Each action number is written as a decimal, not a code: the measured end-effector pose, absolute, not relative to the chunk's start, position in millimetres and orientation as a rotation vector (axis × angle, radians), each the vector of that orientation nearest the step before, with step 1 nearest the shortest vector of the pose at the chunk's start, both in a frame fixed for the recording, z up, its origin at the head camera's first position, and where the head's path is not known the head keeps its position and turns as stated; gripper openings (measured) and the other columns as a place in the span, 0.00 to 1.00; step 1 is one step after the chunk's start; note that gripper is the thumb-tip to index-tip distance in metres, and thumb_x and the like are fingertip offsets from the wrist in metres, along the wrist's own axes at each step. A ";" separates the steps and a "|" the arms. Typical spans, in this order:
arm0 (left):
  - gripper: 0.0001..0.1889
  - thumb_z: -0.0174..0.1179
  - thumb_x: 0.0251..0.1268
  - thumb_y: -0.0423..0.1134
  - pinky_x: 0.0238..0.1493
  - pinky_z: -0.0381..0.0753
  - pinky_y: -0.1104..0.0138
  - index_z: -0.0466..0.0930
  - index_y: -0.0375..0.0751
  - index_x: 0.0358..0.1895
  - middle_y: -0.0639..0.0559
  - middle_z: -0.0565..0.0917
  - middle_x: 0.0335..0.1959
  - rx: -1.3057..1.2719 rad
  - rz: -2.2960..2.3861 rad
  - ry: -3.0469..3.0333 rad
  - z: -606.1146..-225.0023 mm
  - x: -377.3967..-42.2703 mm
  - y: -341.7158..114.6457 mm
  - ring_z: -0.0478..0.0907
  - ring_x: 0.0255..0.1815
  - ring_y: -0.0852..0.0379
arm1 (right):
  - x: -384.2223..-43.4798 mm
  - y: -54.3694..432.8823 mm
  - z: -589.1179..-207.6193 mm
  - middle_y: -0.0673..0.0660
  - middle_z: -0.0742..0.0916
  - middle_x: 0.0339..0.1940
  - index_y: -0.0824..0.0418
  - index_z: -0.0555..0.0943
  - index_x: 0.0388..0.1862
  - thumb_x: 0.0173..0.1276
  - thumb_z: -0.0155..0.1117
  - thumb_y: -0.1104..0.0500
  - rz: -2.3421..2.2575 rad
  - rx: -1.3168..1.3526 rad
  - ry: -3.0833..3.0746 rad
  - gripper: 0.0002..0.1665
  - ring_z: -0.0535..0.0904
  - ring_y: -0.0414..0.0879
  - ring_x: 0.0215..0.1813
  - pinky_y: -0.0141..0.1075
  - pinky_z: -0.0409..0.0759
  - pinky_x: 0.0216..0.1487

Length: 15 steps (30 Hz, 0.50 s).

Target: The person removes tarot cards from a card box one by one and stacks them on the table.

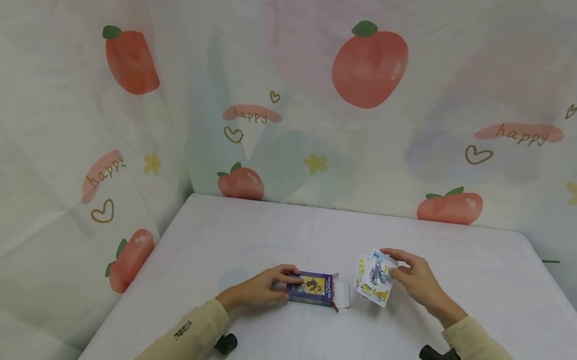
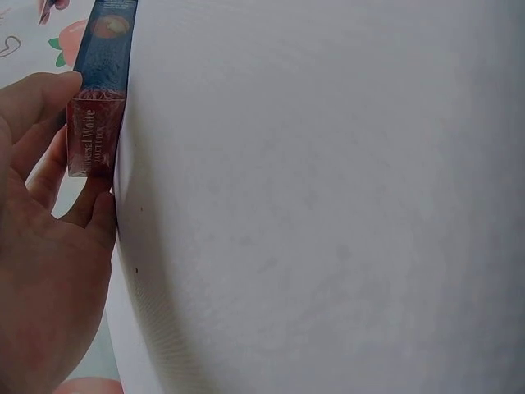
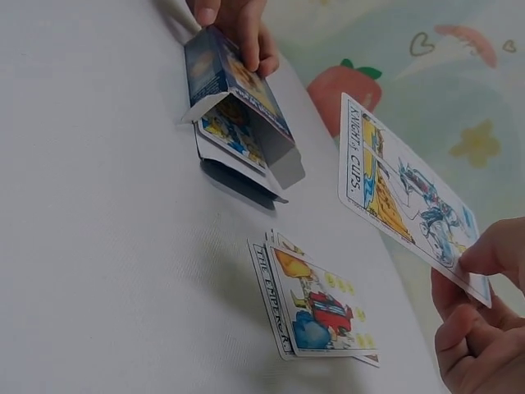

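My left hand grips a dark blue tarot card box at its left end, thumb in front and fingers over the top. Its flap stands open toward the right, and cards show inside the mouth in the right wrist view. Between thumb and fingers, my right hand pinches a Knight of Cups card, tilted and raised above the table. Beneath and left of that card lies a small loose stack of tarot cards, partly covered by it in the head view.
A white cloth covers the table. Behind and to the left hang fabric walls printed with peaches. A black curved piece sits by the right sleeve, and another black piece by the left sleeve.
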<state>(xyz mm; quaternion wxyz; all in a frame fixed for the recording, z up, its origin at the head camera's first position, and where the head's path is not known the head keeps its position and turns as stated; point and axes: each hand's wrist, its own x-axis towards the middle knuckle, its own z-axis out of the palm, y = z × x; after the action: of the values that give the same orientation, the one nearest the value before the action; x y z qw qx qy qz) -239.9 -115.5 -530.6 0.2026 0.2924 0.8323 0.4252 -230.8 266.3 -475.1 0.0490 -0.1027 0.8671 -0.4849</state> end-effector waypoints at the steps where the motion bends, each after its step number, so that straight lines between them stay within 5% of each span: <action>1: 0.26 0.61 0.70 0.34 0.80 0.57 0.47 0.75 0.52 0.70 0.54 0.67 0.74 0.815 1.187 2.324 -530.5 -239.8 -115.4 0.57 0.81 0.51 | -231.0 266.9 -474.9 0.73 0.72 0.73 0.66 0.70 0.73 0.75 0.56 0.66 -1.481 -0.314 2.635 0.29 0.78 0.58 0.61 0.21 0.78 0.48; 15: 0.26 0.61 0.70 0.34 0.80 0.56 0.46 0.75 0.52 0.70 0.54 0.67 0.74 0.804 1.187 2.319 -528.9 -239.5 -114.6 0.57 0.80 0.51 | -234.9 271.5 -475.3 0.73 0.69 0.76 0.65 0.68 0.75 0.75 0.56 0.65 -1.439 -0.324 2.582 0.30 0.78 0.62 0.64 0.29 0.82 0.53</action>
<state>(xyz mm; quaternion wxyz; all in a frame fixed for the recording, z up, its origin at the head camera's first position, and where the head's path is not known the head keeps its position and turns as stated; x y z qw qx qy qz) -239.5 -114.6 -528.9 0.2061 0.2884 0.8323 0.4261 -234.9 271.5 -475.3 0.0837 -0.1086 0.8652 -0.4822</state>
